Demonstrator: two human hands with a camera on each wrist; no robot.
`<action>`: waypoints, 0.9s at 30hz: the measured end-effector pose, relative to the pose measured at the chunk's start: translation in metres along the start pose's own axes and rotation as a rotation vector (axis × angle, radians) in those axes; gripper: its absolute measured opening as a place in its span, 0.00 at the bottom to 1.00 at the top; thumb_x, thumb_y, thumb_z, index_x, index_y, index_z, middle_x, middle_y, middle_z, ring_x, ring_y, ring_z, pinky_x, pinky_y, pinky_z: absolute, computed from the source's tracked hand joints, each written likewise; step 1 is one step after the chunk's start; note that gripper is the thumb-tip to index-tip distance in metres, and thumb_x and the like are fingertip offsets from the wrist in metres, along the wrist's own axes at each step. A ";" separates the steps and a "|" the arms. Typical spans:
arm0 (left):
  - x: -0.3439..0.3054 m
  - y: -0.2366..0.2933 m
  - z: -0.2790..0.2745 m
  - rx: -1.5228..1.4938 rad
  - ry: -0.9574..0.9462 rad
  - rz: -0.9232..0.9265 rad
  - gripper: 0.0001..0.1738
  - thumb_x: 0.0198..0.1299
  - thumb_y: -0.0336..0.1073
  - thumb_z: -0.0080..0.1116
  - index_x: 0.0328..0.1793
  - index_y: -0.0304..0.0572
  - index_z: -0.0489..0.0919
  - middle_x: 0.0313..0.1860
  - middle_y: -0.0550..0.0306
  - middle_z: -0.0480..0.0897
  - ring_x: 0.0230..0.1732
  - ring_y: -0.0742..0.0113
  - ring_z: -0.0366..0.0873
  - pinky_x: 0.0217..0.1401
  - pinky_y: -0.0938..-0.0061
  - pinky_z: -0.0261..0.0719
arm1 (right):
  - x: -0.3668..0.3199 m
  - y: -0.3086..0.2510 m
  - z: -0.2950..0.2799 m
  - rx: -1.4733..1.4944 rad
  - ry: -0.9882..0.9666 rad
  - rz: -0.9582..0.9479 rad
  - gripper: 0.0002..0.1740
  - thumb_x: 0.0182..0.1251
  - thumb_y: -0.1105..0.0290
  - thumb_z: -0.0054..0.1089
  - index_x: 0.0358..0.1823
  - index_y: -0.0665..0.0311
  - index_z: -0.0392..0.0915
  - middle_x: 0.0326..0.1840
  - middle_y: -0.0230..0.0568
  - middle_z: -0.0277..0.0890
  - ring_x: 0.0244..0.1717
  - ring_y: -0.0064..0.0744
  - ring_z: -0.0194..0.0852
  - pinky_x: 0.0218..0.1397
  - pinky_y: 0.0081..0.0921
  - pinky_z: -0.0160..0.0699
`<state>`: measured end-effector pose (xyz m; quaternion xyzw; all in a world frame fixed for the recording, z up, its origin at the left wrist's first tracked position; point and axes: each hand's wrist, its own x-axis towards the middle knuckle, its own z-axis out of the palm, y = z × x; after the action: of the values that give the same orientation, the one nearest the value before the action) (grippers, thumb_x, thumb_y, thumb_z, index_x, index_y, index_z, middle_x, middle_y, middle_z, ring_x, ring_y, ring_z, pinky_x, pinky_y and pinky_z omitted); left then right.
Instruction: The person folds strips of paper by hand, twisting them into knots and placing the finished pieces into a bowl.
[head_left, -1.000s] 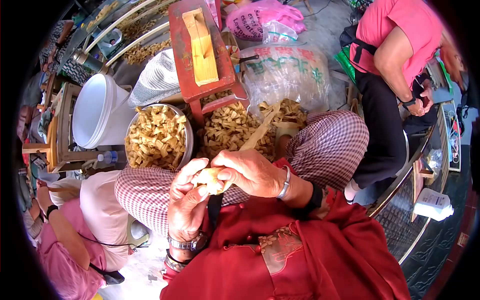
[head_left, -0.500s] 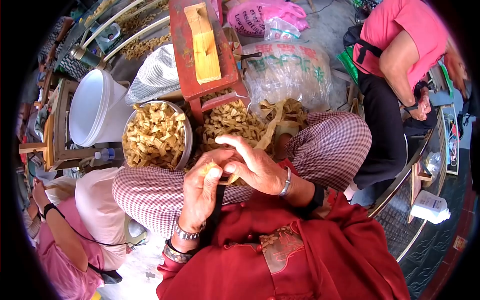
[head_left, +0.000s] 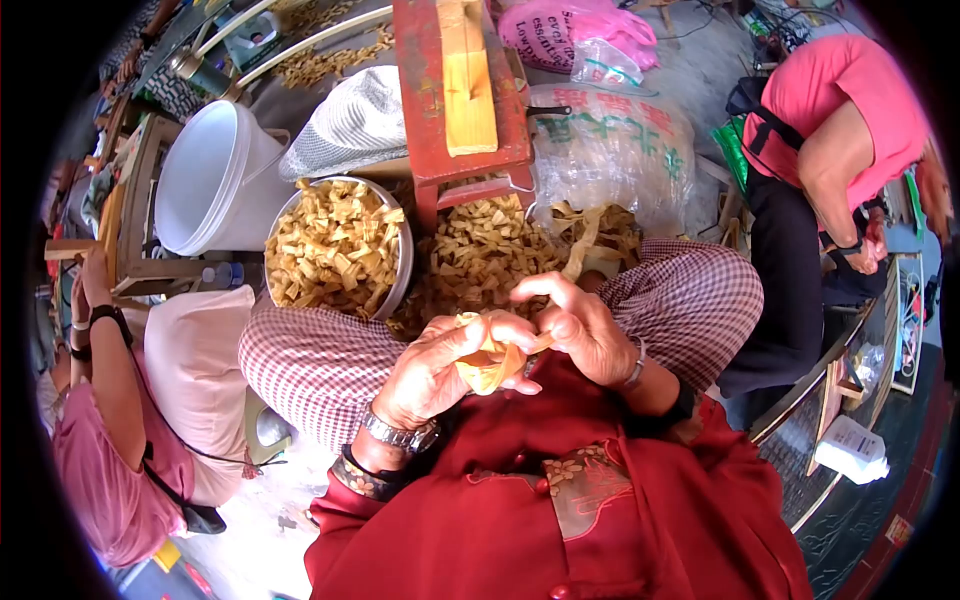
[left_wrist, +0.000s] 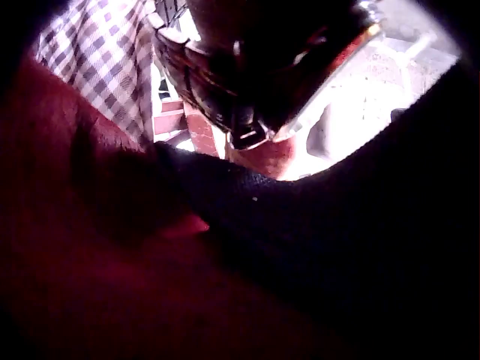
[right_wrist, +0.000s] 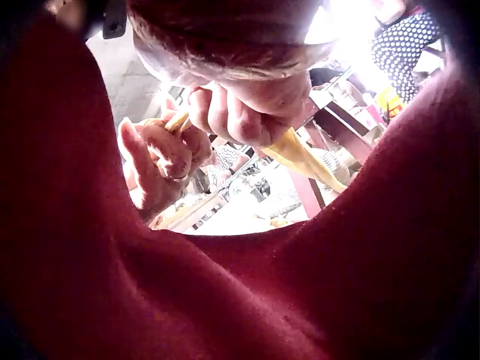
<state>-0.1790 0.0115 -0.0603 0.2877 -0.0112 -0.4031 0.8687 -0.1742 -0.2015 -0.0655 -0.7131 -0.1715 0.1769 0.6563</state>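
Observation:
A soft yellow strip (head_left: 488, 368), folded into a loop, lies between my two hands in the head view. My left hand (head_left: 440, 368) grips the folded part between thumb and fingers. Close on its right, my right hand (head_left: 588, 335) pinches the strip with curled fingers. The strip's long tail (right_wrist: 304, 161) trails out past the right hand in the right wrist view. Below, a metal basin (head_left: 404, 265) is heaped with short folded yellow pieces (head_left: 330, 245). More such pieces (head_left: 490, 240) lie beside it. Dark sleeve and a watch fill most of the left wrist view.
A red bench (head_left: 425, 90) with a notched wooden block (head_left: 468, 100) stands ahead. At left are a white bucket (head_left: 205, 180) and a seated person (head_left: 120, 430); another person (head_left: 845, 120) sits at right. A clear plastic sack (head_left: 610, 150) lies behind the pile.
The head view has shifted, so the surroundings sit further right. The hands have drawn slightly apart, and the folded yellow loop now shows more fully between them.

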 end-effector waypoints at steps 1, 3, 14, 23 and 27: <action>0.000 -0.001 -0.002 -0.006 -0.009 -0.006 0.29 0.69 0.50 0.46 0.55 0.24 0.75 0.45 0.43 0.80 0.43 0.55 0.80 0.51 0.53 0.81 | -0.002 0.000 0.000 0.010 -0.006 0.012 0.34 0.71 0.41 0.39 0.58 0.68 0.65 0.41 0.45 0.74 0.41 0.32 0.75 0.47 0.26 0.71; -0.001 0.000 -0.008 -0.003 -0.011 -0.020 0.30 0.69 0.51 0.45 0.55 0.24 0.74 0.45 0.41 0.80 0.44 0.53 0.81 0.50 0.54 0.81 | -0.003 -0.002 -0.004 0.029 -0.045 0.077 0.35 0.71 0.40 0.39 0.59 0.67 0.63 0.41 0.44 0.73 0.38 0.31 0.75 0.46 0.26 0.71; 0.000 0.000 -0.006 -0.218 0.067 0.255 0.27 0.69 0.48 0.45 0.52 0.23 0.75 0.48 0.42 0.79 0.39 0.56 0.79 0.48 0.49 0.82 | -0.011 -0.003 -0.008 -0.029 0.131 0.042 0.23 0.75 0.53 0.37 0.54 0.66 0.69 0.38 0.33 0.71 0.26 0.17 0.64 0.31 0.17 0.66; -0.002 0.015 -0.012 -0.122 0.086 0.309 0.28 0.70 0.49 0.42 0.47 0.22 0.77 0.40 0.48 0.74 0.28 0.65 0.72 0.41 0.54 0.81 | -0.009 0.000 -0.027 -0.297 0.017 -0.028 0.10 0.67 0.66 0.57 0.41 0.67 0.75 0.25 0.37 0.72 0.24 0.21 0.68 0.28 0.22 0.67; -0.002 0.013 0.000 0.209 0.319 0.376 0.39 0.67 0.63 0.38 0.52 0.24 0.74 0.38 0.50 0.77 0.30 0.67 0.75 0.41 0.61 0.83 | -0.008 0.000 -0.019 -0.178 0.000 0.177 0.09 0.68 0.67 0.56 0.41 0.66 0.74 0.23 0.34 0.73 0.22 0.21 0.68 0.27 0.20 0.68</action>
<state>-0.1717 0.0194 -0.0534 0.4286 0.0312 -0.1809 0.8846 -0.1720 -0.2224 -0.0633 -0.7808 -0.1230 0.2181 0.5724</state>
